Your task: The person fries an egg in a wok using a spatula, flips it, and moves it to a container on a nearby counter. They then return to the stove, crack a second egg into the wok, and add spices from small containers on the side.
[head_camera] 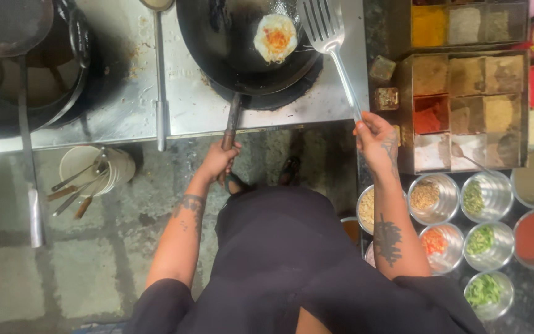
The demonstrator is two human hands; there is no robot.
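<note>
A black wok (224, 43) sits on a steel stove, with a fried egg (275, 37) lying in its right half. My left hand (219, 161) grips the end of the wok handle (232, 120) that sticks out over the stove's front edge. My right hand (375, 137) holds the thin handle of a slotted metal spatula (322, 25). The spatula's blade hovers at the wok's right rim, just right of the egg.
A compartmented spice box (465, 105) stands to the right. Below it sit several steel bowls (483, 195) of chopped ingredients. A second large pan (26, 74) with a ladle is at left. A white bucket of utensils (94, 170) stands on the floor.
</note>
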